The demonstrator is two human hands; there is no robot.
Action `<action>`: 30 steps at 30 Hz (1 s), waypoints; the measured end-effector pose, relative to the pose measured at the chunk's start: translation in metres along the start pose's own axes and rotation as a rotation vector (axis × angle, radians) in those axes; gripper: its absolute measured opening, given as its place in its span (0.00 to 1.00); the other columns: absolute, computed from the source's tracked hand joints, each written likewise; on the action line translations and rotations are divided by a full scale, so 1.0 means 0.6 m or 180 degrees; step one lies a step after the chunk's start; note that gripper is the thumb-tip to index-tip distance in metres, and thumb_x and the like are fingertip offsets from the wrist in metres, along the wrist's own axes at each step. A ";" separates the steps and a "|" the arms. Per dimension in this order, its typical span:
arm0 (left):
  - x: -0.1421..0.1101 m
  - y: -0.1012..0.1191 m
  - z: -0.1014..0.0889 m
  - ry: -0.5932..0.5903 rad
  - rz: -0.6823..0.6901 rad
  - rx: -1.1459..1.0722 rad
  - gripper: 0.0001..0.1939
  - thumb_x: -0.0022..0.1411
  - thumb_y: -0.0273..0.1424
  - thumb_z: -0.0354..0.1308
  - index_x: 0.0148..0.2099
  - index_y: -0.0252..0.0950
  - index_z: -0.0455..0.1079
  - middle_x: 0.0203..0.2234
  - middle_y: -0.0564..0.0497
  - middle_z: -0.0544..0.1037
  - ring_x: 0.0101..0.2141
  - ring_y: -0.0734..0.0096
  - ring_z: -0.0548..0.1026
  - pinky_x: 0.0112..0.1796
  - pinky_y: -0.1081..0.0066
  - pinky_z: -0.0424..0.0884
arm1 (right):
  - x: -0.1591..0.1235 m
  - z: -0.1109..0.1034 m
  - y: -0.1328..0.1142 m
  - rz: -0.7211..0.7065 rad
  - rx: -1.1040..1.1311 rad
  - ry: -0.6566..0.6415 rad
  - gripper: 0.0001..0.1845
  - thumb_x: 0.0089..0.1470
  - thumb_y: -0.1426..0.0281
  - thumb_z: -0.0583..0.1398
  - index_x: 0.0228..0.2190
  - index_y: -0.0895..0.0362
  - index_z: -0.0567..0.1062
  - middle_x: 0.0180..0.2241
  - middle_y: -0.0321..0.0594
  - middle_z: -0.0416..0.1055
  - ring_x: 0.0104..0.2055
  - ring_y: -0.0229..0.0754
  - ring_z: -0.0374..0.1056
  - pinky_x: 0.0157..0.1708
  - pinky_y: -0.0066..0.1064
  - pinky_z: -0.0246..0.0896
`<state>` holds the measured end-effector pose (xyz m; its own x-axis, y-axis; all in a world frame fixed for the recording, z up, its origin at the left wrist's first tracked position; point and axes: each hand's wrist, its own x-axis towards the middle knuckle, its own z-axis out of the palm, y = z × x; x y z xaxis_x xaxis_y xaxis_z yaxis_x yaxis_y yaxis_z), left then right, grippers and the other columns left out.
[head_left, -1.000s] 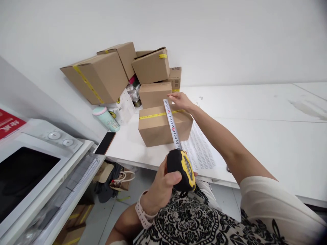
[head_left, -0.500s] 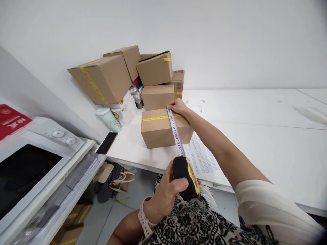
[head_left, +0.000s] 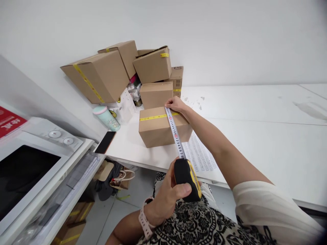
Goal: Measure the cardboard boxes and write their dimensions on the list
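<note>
A cardboard box (head_left: 158,131) with a yellow tape stripe sits near the front edge of the white table (head_left: 255,136). My left hand (head_left: 167,200) is closed around a black and yellow tape measure case (head_left: 187,178), held below the table edge. The white blade (head_left: 173,131) runs from the case up across the box top. My right hand (head_left: 175,103) pinches the blade's end at the far top edge of the box, fingers closed on it.
Several cardboard boxes (head_left: 102,76) are piled against the wall behind. A mint green bottle (head_left: 106,118) lies beside them, and a black phone (head_left: 106,142) rests at the table corner. A printed sheet (head_left: 199,154) lies beside the box. A white appliance (head_left: 30,163) stands at left.
My right hand drew the blade's end back from beyond the box to its far top edge. My left hand moved the case slightly down and to the right.
</note>
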<state>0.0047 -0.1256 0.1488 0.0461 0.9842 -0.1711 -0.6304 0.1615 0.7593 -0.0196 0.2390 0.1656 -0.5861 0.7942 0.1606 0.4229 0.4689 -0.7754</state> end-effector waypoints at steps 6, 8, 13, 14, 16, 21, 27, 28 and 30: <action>-0.001 -0.003 0.001 -0.0028 0.0048 0.0011 0.38 0.50 0.41 0.73 0.60 0.39 0.65 0.39 0.45 0.76 0.40 0.52 0.80 0.40 0.56 0.76 | 0.002 -0.003 0.000 -0.0011 -0.0055 -0.0063 0.07 0.52 0.72 0.65 0.32 0.61 0.83 0.35 0.45 0.82 0.41 0.45 0.76 0.48 0.36 0.70; 0.000 -0.004 0.000 -0.0013 0.0048 0.0007 0.38 0.50 0.41 0.74 0.60 0.40 0.65 0.38 0.46 0.75 0.39 0.54 0.80 0.39 0.58 0.76 | 0.003 -0.002 0.001 -0.0012 -0.0050 -0.0054 0.06 0.52 0.72 0.65 0.32 0.61 0.83 0.35 0.45 0.82 0.41 0.45 0.76 0.48 0.35 0.69; 0.001 -0.005 -0.001 -0.0013 0.0002 -0.0004 0.40 0.49 0.41 0.74 0.61 0.39 0.64 0.36 0.47 0.76 0.36 0.58 0.79 0.37 0.61 0.74 | 0.004 -0.001 0.002 -0.0021 -0.0019 -0.0015 0.05 0.51 0.73 0.66 0.31 0.61 0.83 0.35 0.45 0.82 0.40 0.46 0.76 0.47 0.35 0.70; 0.001 -0.005 -0.001 -0.0014 -0.0008 0.0005 0.41 0.49 0.41 0.74 0.61 0.39 0.63 0.36 0.47 0.76 0.35 0.58 0.79 0.37 0.61 0.74 | 0.003 -0.001 0.002 -0.0019 -0.0011 -0.0010 0.05 0.51 0.73 0.66 0.31 0.62 0.83 0.35 0.45 0.82 0.40 0.46 0.76 0.47 0.35 0.70; 0.001 -0.007 -0.002 0.0017 0.0005 0.0022 0.41 0.49 0.41 0.74 0.62 0.39 0.63 0.37 0.46 0.76 0.36 0.57 0.79 0.37 0.60 0.74 | 0.003 -0.001 0.002 -0.0025 0.0002 -0.0007 0.05 0.51 0.73 0.66 0.31 0.62 0.83 0.35 0.46 0.82 0.40 0.45 0.76 0.46 0.34 0.70; -0.001 -0.006 -0.003 -0.0009 -0.0006 0.0051 0.42 0.50 0.42 0.73 0.63 0.37 0.62 0.40 0.44 0.78 0.37 0.55 0.80 0.38 0.58 0.75 | 0.003 -0.001 0.000 -0.0030 -0.0046 -0.0003 0.06 0.53 0.73 0.65 0.31 0.61 0.84 0.34 0.44 0.82 0.39 0.44 0.76 0.46 0.33 0.70; -0.010 0.009 0.003 0.0102 0.0039 0.0016 0.35 0.50 0.43 0.73 0.57 0.37 0.67 0.41 0.44 0.77 0.42 0.53 0.80 0.40 0.60 0.75 | 0.003 -0.002 0.003 -0.0014 -0.0058 0.0007 0.06 0.53 0.73 0.65 0.31 0.61 0.84 0.34 0.43 0.82 0.39 0.44 0.76 0.46 0.33 0.70; -0.011 0.010 0.004 0.0117 0.0036 0.0006 0.35 0.50 0.43 0.73 0.57 0.37 0.67 0.41 0.45 0.78 0.42 0.52 0.80 0.40 0.61 0.74 | 0.004 -0.002 0.004 -0.0014 -0.0052 0.0004 0.06 0.53 0.73 0.65 0.32 0.61 0.84 0.34 0.43 0.82 0.39 0.44 0.76 0.46 0.34 0.70; -0.012 0.011 0.004 0.0144 0.0009 -0.0002 0.37 0.49 0.42 0.73 0.58 0.37 0.66 0.39 0.45 0.78 0.42 0.52 0.80 0.39 0.62 0.74 | 0.004 -0.002 0.005 -0.0020 -0.0026 -0.0016 0.07 0.53 0.73 0.64 0.32 0.62 0.83 0.34 0.44 0.82 0.39 0.44 0.76 0.46 0.34 0.70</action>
<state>0.0020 -0.1315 0.1562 0.0092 0.9804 -0.1970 -0.6309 0.1586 0.7595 -0.0187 0.2431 0.1645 -0.5921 0.7894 0.1623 0.4249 0.4769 -0.7694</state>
